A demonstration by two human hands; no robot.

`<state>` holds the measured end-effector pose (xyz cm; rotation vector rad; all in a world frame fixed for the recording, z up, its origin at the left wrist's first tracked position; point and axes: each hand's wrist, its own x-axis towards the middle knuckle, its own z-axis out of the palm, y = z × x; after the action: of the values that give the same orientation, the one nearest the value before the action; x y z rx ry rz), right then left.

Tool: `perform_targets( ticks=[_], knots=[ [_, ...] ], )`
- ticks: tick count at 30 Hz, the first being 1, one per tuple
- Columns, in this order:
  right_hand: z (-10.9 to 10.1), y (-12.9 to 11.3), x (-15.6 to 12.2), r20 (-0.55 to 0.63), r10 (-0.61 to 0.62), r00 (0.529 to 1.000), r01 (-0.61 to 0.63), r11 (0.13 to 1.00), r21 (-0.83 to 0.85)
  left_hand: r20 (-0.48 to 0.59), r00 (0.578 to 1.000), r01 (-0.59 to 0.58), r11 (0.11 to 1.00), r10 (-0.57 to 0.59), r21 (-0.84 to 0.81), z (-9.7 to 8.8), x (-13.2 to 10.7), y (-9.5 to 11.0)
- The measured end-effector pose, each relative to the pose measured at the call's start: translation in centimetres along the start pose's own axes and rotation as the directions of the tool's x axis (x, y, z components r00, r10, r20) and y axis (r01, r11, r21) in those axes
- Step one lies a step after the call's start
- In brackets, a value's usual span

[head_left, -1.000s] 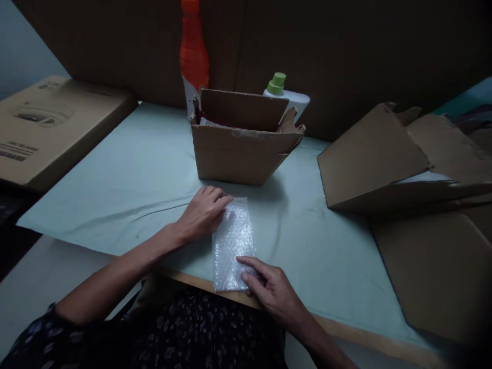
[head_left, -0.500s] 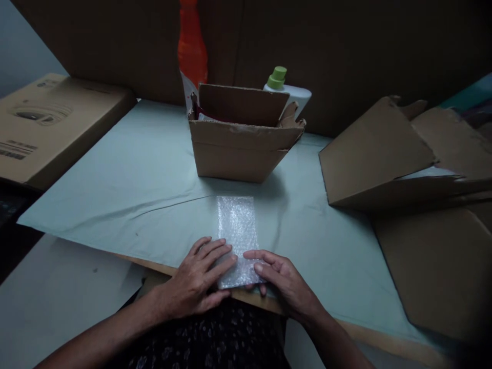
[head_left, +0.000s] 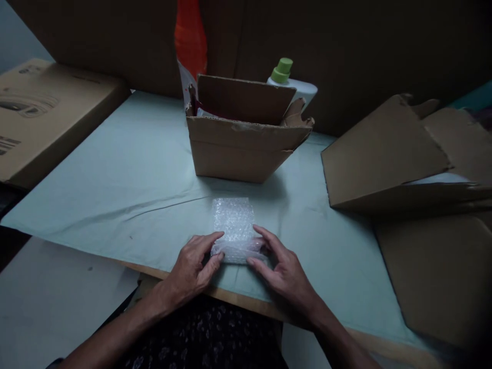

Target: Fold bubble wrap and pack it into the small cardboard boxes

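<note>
A clear sheet of bubble wrap lies near the table's front edge, its near end folded over into a thicker band. My left hand grips the left end of that fold, with the thumb on the near side and the index finger beyond it. At the right end, my right hand holds the fold in the same way between thumb and fingers. The far half of the sheet lies flat. Whether anything is inside the fold I cannot tell.
An opened cardboard box stands beyond the bubble wrap, with an orange bottle and a white bottle with a green cap behind it. More open cardboard boxes are at right. A printed carton lies at left. Pale green cloth covers the table.
The near end of the bubble wrap has been folded away from me, making the sheet shorter. My left hand has gone from lying flat on it to gripping the fold's left end.
</note>
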<state>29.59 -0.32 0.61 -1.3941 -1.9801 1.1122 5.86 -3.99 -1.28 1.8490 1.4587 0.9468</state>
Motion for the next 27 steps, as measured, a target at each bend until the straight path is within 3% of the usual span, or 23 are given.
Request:
perform_targets(
  ticks=[4, 10, 15, 18, 21, 24, 27],
  knots=[
    [1.1, 0.0, 1.4, 0.063, 0.025, 0.998, -0.025, 1.000, -0.003, 0.002, 1.000, 0.019, 0.999, -0.019, -0.034, 0.0, 0.0, 0.1],
    [0.4, -0.1, 0.9, 0.120, 0.055, 0.991, -0.051, 0.998, -0.032, -0.076, 0.993, 0.084, 0.993, -0.090, -0.078, 0.6, 0.5, 0.1],
    [0.9, 0.1, 1.5, 0.059, 0.064, 0.996, -0.059, 0.995, -0.076, -0.117, 0.992, 0.061, 0.992, -0.048, 0.114, 1.3, 0.7, -0.6],
    [0.9, 0.3, 1.1, -0.047, -0.076, 0.996, 0.065, 0.977, -0.203, -0.111, 0.994, 0.011, 0.959, 0.022, 0.283, 1.6, 0.9, -0.7],
    [0.9, 0.1, -0.2, -0.146, -0.365, 0.919, 0.268, 0.853, -0.448, -0.098, 0.995, 0.006, 0.924, 0.034, 0.381, 1.7, 1.3, -0.7],
    [1.4, -0.4, -0.9, 0.024, -0.510, 0.860, 0.433, 0.703, -0.563, -0.116, 0.991, -0.014, 0.912, 0.067, 0.411, 1.5, 1.5, -0.7],
    [2.1, -0.7, -0.4, 0.121, -0.511, 0.851, 0.486, 0.677, -0.554, -0.124, 0.976, -0.128, 0.934, 0.178, 0.333, 0.9, 0.9, -0.9]
  ],
)
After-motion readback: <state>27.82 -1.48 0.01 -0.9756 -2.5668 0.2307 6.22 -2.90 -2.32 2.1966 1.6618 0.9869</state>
